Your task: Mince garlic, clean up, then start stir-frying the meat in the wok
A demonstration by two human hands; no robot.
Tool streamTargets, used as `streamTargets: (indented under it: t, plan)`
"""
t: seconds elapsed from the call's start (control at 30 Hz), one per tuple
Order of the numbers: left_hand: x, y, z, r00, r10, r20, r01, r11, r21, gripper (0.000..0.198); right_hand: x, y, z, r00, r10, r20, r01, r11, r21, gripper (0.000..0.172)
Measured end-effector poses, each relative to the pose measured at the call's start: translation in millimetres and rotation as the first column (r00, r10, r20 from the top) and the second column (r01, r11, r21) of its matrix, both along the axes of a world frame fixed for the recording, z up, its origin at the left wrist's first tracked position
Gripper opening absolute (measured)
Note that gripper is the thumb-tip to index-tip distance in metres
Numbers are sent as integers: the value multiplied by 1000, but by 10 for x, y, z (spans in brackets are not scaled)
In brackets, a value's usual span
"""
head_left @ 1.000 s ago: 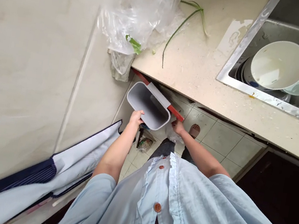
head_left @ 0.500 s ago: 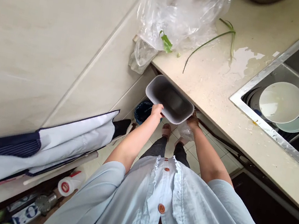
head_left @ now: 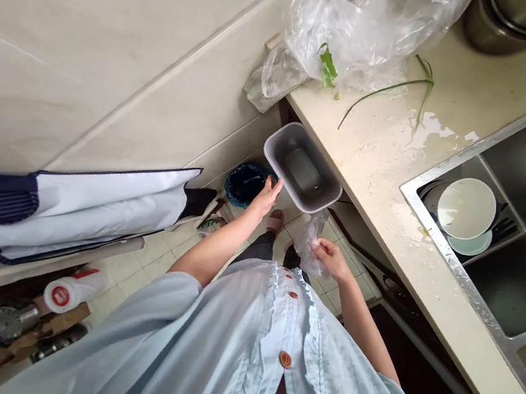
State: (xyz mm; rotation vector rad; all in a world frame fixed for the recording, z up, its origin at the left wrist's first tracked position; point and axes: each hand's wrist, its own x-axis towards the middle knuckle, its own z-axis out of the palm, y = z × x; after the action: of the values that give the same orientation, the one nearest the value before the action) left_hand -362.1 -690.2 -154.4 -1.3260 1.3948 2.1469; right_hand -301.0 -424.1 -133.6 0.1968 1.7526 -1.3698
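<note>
A grey plastic bin [head_left: 279,134] hangs against the front of the counter, just below its edge. Its inside looks dark, with a paler bottom. My left hand [head_left: 265,199] is at the near left corner of the bin, fingers stretched out; whether the fingertips still touch it I cannot tell. Lower and to the right, my right hand [head_left: 330,258] pinches a crumpled clear plastic bag [head_left: 307,239], which hangs over the floor in front of my legs.
A blue-lined bucket [head_left: 243,186] stands on the floor by the wall. On the counter [head_left: 376,149] lie large clear plastic bags [head_left: 366,33], a leaf [head_left: 327,66] and a green stalk [head_left: 381,90]. Bowls [head_left: 467,207] sit in the sink [head_left: 506,278]. A cloth [head_left: 114,212] hangs left.
Both hands were on the bin's rim. My right hand has moved away, down toward me with the plastic bag, and my left hand has loosened and shifted slightly left.
</note>
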Motion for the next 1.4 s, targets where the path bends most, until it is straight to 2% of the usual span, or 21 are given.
streamTargets:
  t: [0.07, 0.17, 0.23, 0.3, 0.37, 0.43, 0.5, 0.53, 0.6, 0.67, 0.7, 0.77, 0.87, 0.93, 1.03, 1.1, 1.2, 1.23, 1.3, 1.37, 1.4]
  plan:
    - [329, 20, 106, 998, -54, -33, 53, 998, -44, 50, 28, 26, 318, 994, 70, 81, -52, 978, -201, 42]
    - [762, 145, 324, 973, -217, -81, 225, 968, 113, 54, -50, -6, 740, 969, 206, 140, -133, 903, -408, 32]
    - [956, 201, 481, 932, -345, -111, 361, 905, 224, 52, -159, -39, 952, 966, 231, 118, -146, 861, -487, 32]
    - [1071, 155, 629, 907, -411, -92, 421, 880, 219, 39, -302, -45, 1123, 975, 219, 43, -170, 855, -491, 30]
    - [1124, -14, 772, 934, -353, -60, 358, 928, 100, 30, -470, -16, 1281, 979, 180, -93, -203, 887, -414, 23]
    - [1134, -258, 936, 979, -177, -105, 171, 983, -61, 34, -655, 25, 1441, 959, 124, -256, -202, 930, -306, 19]
    - [1112, -496, 1142, 967, 9, -255, -55, 983, -175, 42, -845, 43, 1590, 903, 17, -429, -125, 966, -226, 20]
    - [1094, -590, 1261, 937, 75, -341, -153, 966, -209, 44, -938, 36, 1652, 847, -65, -527, -53, 977, -206, 20]
    - [1061, -707, 1510, 861, 135, -491, -288, 924, -251, 44, -1105, -4, 1739, 657, -244, -714, 127, 969, -214, 18]
    - [1047, -734, 1734, 804, 95, -587, -315, 905, -285, 45, -1229, -62, 1777, 453, -357, -817, 274, 928, -253, 14]
    - [1050, -721, 1820, 784, 56, -619, -304, 903, -302, 45, -1267, -91, 1784, 392, -381, -837, 319, 910, -264, 13]
    - [1061, -658, 1922, 743, 27, -669, -324, 889, -324, 43, -1287, -142, 1789, 359, -387, -849, 340, 902, -267, 15]
    - [1016, -503, 1905, 705, 197, -681, -487, 833, -262, 41, -1207, -226, 1794, 370, -353, -859, 235, 931, -281, 20]
    - [906, -381, 1817, 737, 245, -629, -479, 847, -232, 53, -1131, -298, 1801, 411, -272, -870, 94, 962, -256, 22]
    - [654, -231, 1658, 831, 58, -553, -273, 909, -315, 69, -1079, -411, 1823, 485, -113, -867, -125, 973, -196, 26]
    - [485, -175, 1576, 846, -77, -528, -203, 868, -452, 65, -1102, -472, 1856, 521, -61, -852, -207, 959, -195, 31]
    - [286, -133, 1499, 821, -217, -528, -179, 780, -599, 49, -1204, -531, 1927, 564, -4, -826, -290, 935, -203, 35]
    - [233, -122, 1480, 807, -251, -535, -157, 782, -603, 41, -1252, -541, 1950, 570, 18, -821, -319, 926, -201, 35]
    - [146, -115, 1446, 791, -299, -535, -53, 836, -546, 26, -1363, -536, 1983, 551, 24, -834, -338, 920, -197, 35]
    - [76, -162, 1429, 805, -294, -515, 31, 888, -458, 21, -1487, -482, 1988, 485, 34, -874, -303, 944, -132, 32]
    - [40, -220, 1430, 822, -270, -501, 31, 901, -434, 21, -1550, -435, 1975, 436, 87, -896, -274, 961, -40, 29]
